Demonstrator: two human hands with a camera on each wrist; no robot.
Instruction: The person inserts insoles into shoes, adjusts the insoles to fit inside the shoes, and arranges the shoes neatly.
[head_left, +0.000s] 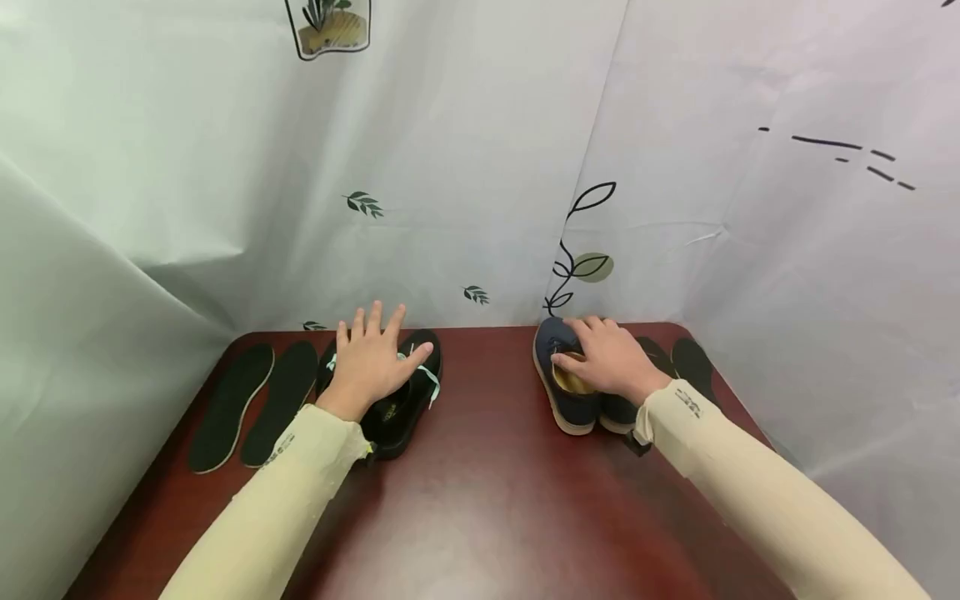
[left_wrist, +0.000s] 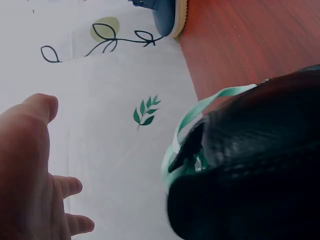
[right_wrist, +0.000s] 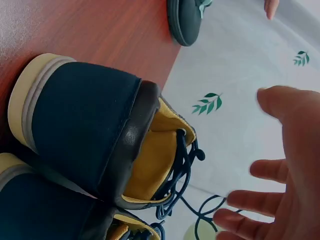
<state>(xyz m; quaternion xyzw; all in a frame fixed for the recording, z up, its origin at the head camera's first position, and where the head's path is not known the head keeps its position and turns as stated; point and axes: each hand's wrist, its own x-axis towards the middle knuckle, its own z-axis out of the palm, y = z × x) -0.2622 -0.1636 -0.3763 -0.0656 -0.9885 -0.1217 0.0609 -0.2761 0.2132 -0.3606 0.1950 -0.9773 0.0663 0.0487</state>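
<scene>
Cream sleeves (head_left: 262,508) reach forward from the lower edge, each with dark print (head_left: 687,402) near the cuff, too small to read. Left hand (head_left: 372,360), palm down with fingers spread, hovers above a pair of black shoes (head_left: 393,437) with mint laces (left_wrist: 225,92); pale lettering (head_left: 390,411) inside one shoe is illegible. Right hand (head_left: 611,354) hovers above navy shoes (head_left: 581,410) with ochre lining and pale soles, its fingers extended and slightly apart, thumb out to the side. Both pairs stand well apart near the far edge of a glossy reddish-brown tabletop (head_left: 480,467). Two dark insoles (head_left: 232,408) lie left of the black shoes; two more insoles (head_left: 693,367), partly hidden, lie right of the navy pair. White cloth (head_left: 465,150) printed with leaves hangs behind.
</scene>
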